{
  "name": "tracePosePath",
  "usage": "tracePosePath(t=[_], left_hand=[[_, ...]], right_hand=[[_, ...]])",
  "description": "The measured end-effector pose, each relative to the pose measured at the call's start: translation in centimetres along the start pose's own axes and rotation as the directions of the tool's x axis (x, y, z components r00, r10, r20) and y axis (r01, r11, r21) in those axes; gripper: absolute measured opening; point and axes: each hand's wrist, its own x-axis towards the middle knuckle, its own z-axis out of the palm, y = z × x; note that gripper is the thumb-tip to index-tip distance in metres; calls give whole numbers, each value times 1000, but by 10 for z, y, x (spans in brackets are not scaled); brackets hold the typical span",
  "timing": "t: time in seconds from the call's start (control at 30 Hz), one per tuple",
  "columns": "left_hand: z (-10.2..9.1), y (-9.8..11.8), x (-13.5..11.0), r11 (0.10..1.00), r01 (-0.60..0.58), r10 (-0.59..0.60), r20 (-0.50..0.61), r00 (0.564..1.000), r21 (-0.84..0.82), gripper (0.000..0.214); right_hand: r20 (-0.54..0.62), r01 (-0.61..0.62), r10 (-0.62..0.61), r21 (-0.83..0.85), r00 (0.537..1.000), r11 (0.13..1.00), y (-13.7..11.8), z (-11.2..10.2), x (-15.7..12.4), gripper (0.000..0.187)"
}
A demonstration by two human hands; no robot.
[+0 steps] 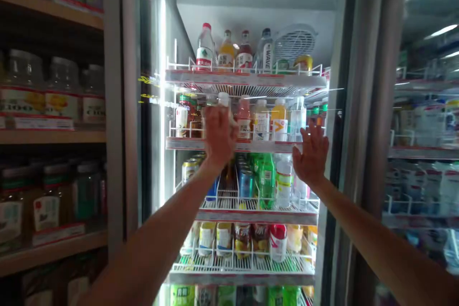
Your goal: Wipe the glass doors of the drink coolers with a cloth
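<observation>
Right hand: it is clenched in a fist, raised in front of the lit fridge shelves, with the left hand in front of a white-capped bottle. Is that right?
Not quite: the right hand is open, its fingers extended, as the head view shows. It is raised before the fridge shelves, and the left hand is in front of the white-capped bottle.

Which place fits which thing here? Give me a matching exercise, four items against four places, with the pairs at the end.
1. left hand
2. right hand
3. clear bottle with red cap
4. blue can

A. on the third shelf down
B. before the second shelf's right end
C. on the top shelf
D. before a white-capped bottle

Pairs: 1-D, 2-B, 3-C, 4-A
</observation>
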Motion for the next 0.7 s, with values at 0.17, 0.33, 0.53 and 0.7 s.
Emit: tracePosePath(t=[0.17, 0.33, 0.53, 0.7], left_hand=[[26, 42, -1, 873, -462, 489, 291, 823, -158, 49], [23, 10, 44, 994, 101, -97, -72, 993, 53, 56], [68, 92, 40, 842, -519, 539, 190, 821, -143, 46], [37, 12, 83, 997, -44, 47, -53, 997, 62, 52]], right_hand=[[80, 169, -171, 34, 982, 985, 22, -12, -2, 59], [5, 96, -97, 19, 995, 995, 37, -15, -6, 63], [-51, 63, -62, 31, 997, 997, 36, -10, -8, 61], [-36, 37, -37, -10, 999, 999, 35, -9, -9, 60]])
